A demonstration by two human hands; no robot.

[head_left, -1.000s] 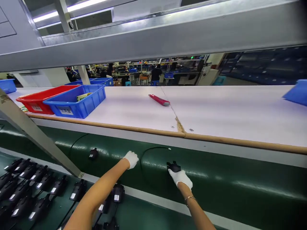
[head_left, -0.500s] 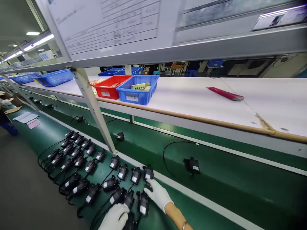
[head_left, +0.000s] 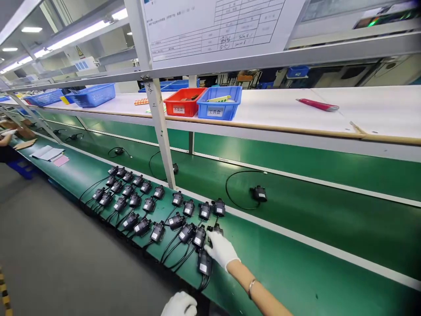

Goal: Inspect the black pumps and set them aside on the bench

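My right hand (head_left: pixel 223 249), in a white glove, reaches over the near end of the rows. Its fingers close around a small black device (head_left: pixel 216 229) with a cable, and the glove partly covers it. Just beneath its thumb lies another black device (head_left: pixel 204 263) with a white label. My left hand (head_left: pixel 180 304), also gloved, is at the bottom edge of the view, off the bench's front edge. Its fingers are curled and no object shows in them. Several more black devices (head_left: pixel 158 231) lie in rows on the green bench, their cables trailing toward its front edge.
Beyond a white strip, a green belt carries another cabled device (head_left: pixel 259 193). A white post (head_left: pixel 160 131) rises beside the rows. On the shelf stand a red bin (head_left: pixel 179 109), a blue bin (head_left: pixel 215 113) and a red cutter (head_left: pixel 317 105). Papers (head_left: pixel 48 152) lie far left.
The view has shifted, so the rows now appear farther up. My left hand has drawn back from the devices toward the bench's front edge. My right hand remains among the nearest devices.
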